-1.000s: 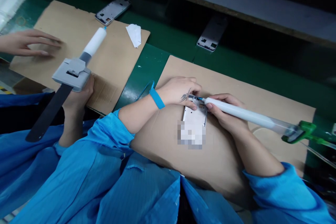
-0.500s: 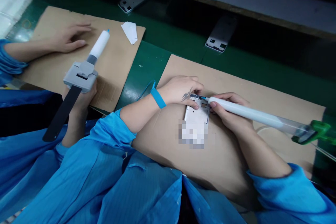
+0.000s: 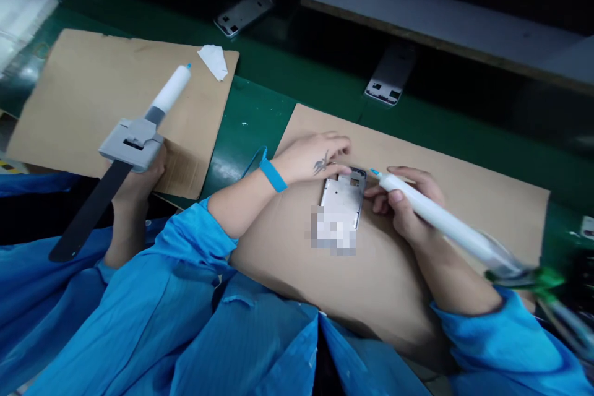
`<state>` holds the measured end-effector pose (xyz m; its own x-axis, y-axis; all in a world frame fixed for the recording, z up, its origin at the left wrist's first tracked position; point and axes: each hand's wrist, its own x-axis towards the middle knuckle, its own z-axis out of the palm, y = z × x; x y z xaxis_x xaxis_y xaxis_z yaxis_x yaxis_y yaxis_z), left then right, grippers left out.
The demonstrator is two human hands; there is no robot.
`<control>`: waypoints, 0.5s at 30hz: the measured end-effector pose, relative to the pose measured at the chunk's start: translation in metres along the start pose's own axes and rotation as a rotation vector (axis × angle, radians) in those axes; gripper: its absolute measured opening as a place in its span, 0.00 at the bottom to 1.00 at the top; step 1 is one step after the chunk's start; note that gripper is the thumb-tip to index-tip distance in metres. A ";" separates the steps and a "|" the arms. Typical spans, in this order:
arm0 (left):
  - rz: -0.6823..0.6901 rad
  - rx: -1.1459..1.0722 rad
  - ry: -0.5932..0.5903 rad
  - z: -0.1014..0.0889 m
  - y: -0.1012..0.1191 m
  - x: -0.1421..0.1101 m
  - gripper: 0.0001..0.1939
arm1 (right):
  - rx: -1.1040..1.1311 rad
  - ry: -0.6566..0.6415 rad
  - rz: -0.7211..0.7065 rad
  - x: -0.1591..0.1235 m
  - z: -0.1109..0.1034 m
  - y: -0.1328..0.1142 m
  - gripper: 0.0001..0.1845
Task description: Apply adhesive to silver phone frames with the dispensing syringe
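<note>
A silver phone frame (image 3: 342,198) lies on a brown cardboard sheet (image 3: 464,198) in front of me. My left hand (image 3: 310,158), with a blue wrist strap, rests its fingertips on the frame's top left corner, fingers stretched out. My right hand (image 3: 408,204) is closed around a long white dispensing syringe (image 3: 445,223) with a blue tip. The tip hovers just right of the frame's top edge, apart from it. A green fitting (image 3: 542,278) caps the syringe's rear end.
To my left a co-worker's hand (image 3: 139,176) holds a grey dispenser gun with a white cartridge (image 3: 143,124) over a second cardboard sheet (image 3: 93,93). A white scrap (image 3: 213,62) lies on it. Two more phone frames (image 3: 244,12) (image 3: 390,74) lie on the green belt.
The syringe tip has lifted off the frame's top corner and pulled back to the right. The co-worker's other hand has left the left cardboard. The far frames have shifted right.
</note>
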<state>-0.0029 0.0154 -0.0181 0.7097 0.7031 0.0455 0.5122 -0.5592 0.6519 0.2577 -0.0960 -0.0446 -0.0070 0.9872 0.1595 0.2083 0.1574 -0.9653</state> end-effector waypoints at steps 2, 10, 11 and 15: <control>-0.043 0.021 0.095 0.000 -0.008 0.001 0.14 | -0.105 -0.106 -0.173 -0.001 -0.002 0.003 0.26; -0.170 0.223 0.149 -0.002 -0.026 0.005 0.17 | -0.460 -0.117 -0.361 0.001 -0.007 0.022 0.20; -0.170 0.237 0.131 -0.002 -0.025 0.006 0.16 | -0.493 -0.065 -0.314 0.005 -0.013 0.027 0.22; -0.173 0.281 0.069 -0.001 -0.018 0.005 0.15 | -0.638 0.270 -0.063 0.040 -0.061 0.045 0.28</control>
<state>-0.0093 0.0293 -0.0291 0.5706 0.8212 0.0099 0.7427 -0.5211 0.4206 0.3266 -0.0506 -0.0694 0.1879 0.9226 0.3370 0.7503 0.0866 -0.6554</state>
